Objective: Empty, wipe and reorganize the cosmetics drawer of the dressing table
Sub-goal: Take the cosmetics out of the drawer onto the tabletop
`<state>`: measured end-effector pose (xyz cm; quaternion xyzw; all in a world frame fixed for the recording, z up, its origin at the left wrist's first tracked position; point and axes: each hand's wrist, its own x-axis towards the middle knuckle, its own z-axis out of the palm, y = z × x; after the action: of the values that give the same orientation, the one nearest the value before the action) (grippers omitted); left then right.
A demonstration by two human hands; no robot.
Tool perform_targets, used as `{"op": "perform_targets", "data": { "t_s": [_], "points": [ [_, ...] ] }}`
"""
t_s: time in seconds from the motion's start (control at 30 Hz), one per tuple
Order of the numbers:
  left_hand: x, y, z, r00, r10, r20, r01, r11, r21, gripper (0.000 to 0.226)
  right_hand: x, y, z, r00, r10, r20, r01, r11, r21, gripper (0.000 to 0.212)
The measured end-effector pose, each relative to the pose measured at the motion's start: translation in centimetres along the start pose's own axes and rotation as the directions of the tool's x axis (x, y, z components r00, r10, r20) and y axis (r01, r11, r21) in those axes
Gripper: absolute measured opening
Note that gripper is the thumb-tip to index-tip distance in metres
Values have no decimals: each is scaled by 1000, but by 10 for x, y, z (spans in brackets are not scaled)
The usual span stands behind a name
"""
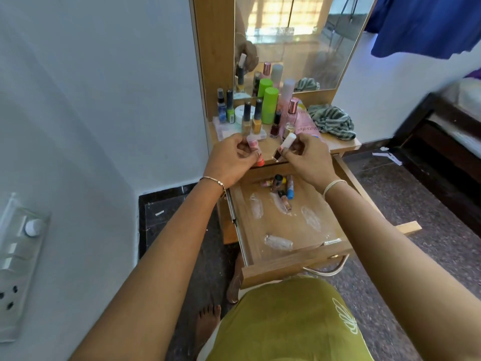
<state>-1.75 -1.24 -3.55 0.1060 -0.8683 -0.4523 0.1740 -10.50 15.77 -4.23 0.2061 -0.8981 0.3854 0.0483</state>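
Note:
The wooden drawer (263,272) of the dressing table stands pulled out below my hands. Several small nail-polish bottles (282,187) lie in a heap at its back, and white smears mark its floor. My left hand (231,160) is shut on small pink and orange bottles (253,148) just above the tabletop's front edge. My right hand (304,157) grips a dark bottle with a white cap (285,147), tilted. Many bottles stand on the tabletop (343,145), among them a green can (270,105) and a pink bottle (292,113).
A striped grey cloth (331,121) lies on the tabletop's right side under the mirror (312,35). A white wall with a switch panel (18,259) is at left. A dark bed frame (442,142) stands at right. My bare foot (207,321) rests on the floor beside the drawer.

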Motion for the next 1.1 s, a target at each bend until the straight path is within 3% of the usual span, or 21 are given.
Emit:
{"op": "perform_targets", "data": {
  "t_s": [0.33, 0.47, 0.67, 1.1],
  "points": [
    [51, 24, 7, 995, 63, 76, -91, 876, 473, 31, 54, -23, -17, 979, -202, 22, 195, 907, -372, 22],
    [61, 25, 13, 989, 81, 128, -130, 883, 451, 27, 65, -23, -17, 969, -230, 90, 243, 817, -523, 33],
    [70, 21, 20, 988, 104, 113, -145, 879, 455, 27, 75, -22, -10, 957, -238, 166, 289, 721, -630, 19],
    [73, 13, 30, 988, 152, 2, -133, 857, 497, 24, 77, -17, 0, 963, -248, 106, 260, 753, -604, 21]
  ]
}}
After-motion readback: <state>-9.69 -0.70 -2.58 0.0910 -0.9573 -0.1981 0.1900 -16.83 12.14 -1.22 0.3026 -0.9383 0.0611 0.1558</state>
